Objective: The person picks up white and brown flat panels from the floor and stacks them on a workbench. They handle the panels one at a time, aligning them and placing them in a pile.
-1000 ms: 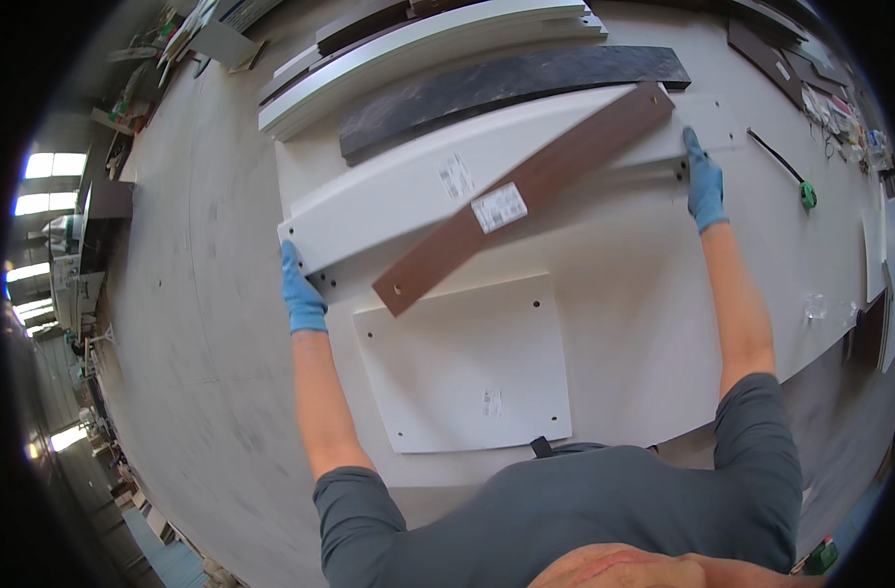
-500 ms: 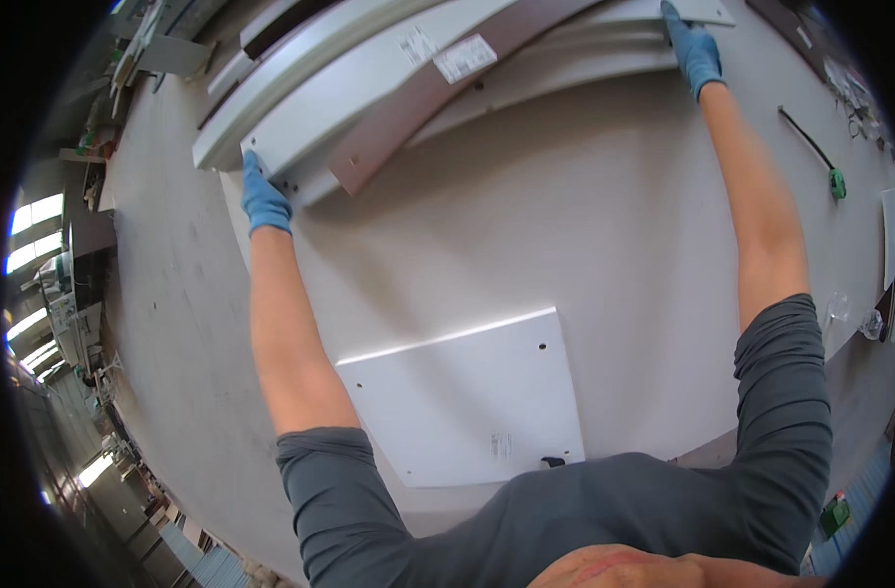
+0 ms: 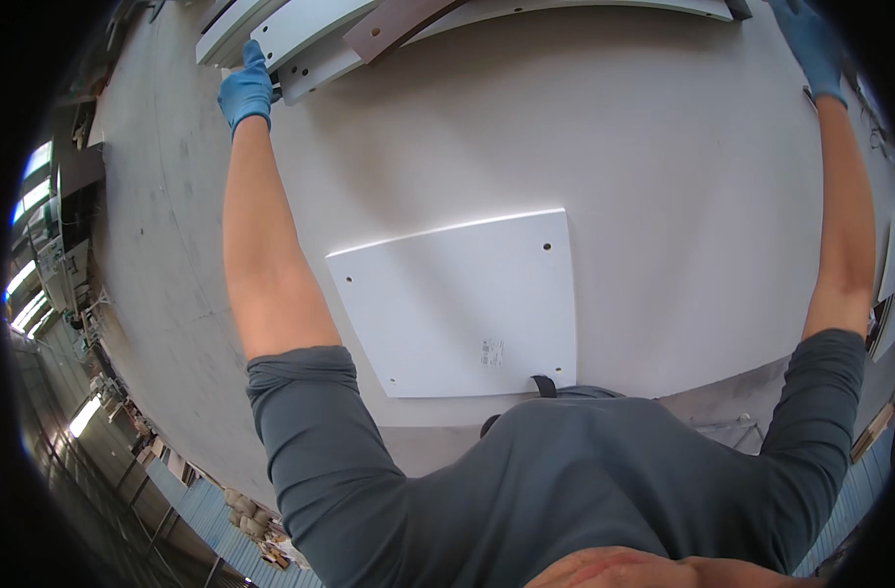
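My left hand (image 3: 245, 93), in a blue glove, is closed at the near left end of a white board (image 3: 310, 24) with drilled holes. One digit points up along the board's end. My right hand (image 3: 810, 49), also gloved in blue, is at the far right, apart from the boards, with its fingers stretched toward the dark picture rim. A small dark strip, perhaps part of a tape measure, shows beside its wrist. Across the white boards lies a brown board (image 3: 393, 29). Nearer my body a white panel (image 3: 457, 304) with corner holes and a small label lies flat.
Everything rests on a large grey-white work surface (image 3: 663, 216). More long boards (image 3: 232, 34) are stacked at the far left. Stacked material and bright windows show beyond the left edge. Blue slatted flooring (image 3: 207, 510) is visible at the lower left.
My right hand has left the far end of the boards and moved right. My left hand stays at the boards' left end. The view has shifted, so the boards sit higher in the picture.
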Demonstrator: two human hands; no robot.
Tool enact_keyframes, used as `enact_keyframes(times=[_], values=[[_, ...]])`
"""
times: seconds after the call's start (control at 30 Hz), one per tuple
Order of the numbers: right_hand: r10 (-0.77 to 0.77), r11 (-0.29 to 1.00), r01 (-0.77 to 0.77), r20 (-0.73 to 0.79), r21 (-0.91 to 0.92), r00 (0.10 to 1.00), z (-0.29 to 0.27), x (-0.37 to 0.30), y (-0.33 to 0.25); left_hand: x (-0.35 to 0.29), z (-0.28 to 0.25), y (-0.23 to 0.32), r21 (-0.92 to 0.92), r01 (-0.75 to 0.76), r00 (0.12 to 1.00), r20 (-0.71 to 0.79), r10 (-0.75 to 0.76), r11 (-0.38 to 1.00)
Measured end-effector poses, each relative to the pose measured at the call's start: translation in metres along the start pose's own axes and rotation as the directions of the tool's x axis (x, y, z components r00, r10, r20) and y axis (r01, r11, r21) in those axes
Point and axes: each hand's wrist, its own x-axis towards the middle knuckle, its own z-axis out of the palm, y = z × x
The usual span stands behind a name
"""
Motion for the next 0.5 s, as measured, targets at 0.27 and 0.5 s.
enact_keyframes(times=[0.27, 0.5], values=[[-0.306, 0.857, 0.113, 0.321, 0.502, 0.896, -0.043, -0.318, -0.089, 0.042, -0.176, -0.093, 0.115, -0.068, 0.947, -0.306, 0.100, 0.991], [-0.371, 0.866, 0.056, 0.565, 0.496, 0.737, -0.113, -0.483, -0.183, -0.230, -0.082, -0.290, -0.222, -0.016, 0.992, 0.118, 0.043, 0.975]])
